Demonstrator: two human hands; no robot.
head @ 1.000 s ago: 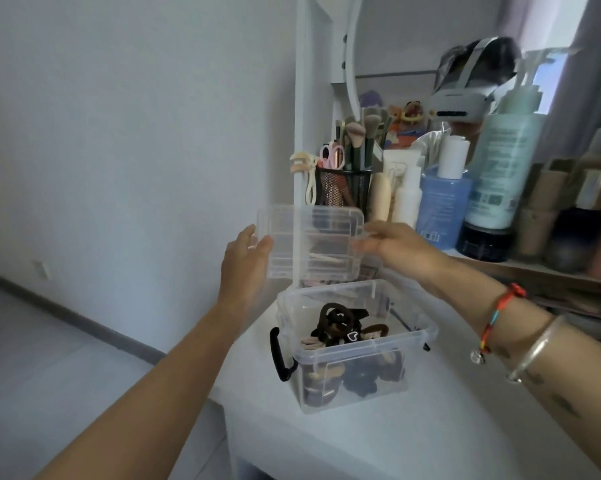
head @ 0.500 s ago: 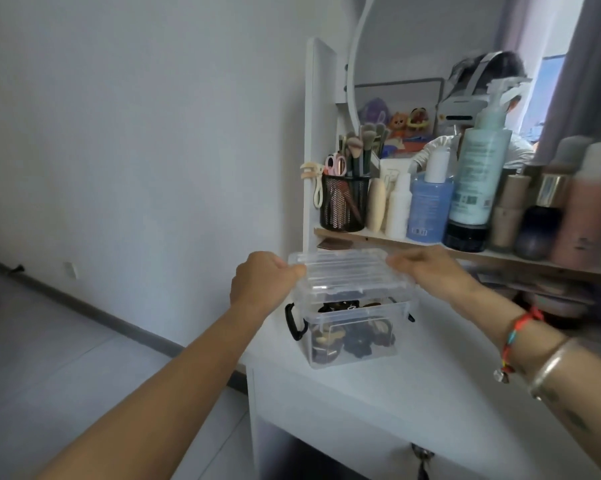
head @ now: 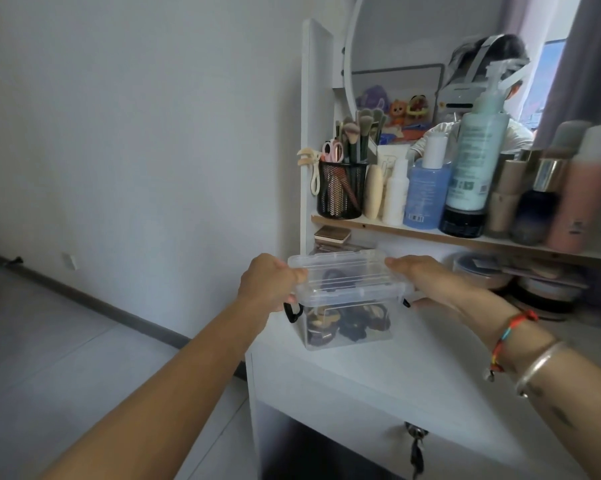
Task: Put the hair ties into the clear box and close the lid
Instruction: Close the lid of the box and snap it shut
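A small clear box stands on the white dressing table, near its left edge. Several dark and brown hair ties lie inside, seen through the wall. The clear lid lies flat on top of the box. My left hand grips the lid's left end, just above a black side latch. My right hand holds the lid's right end, its thumb under the rim beside the other latch.
A shelf just behind the box carries a black mesh brush cup, bottles and a tall pump bottle. A round mirror hangs above. Compacts lie under the shelf. A drawer key sticks out below.
The lid, held upright above the open box a second ago, has come down flat onto the box. Both hands moved down with it to the box's ends.
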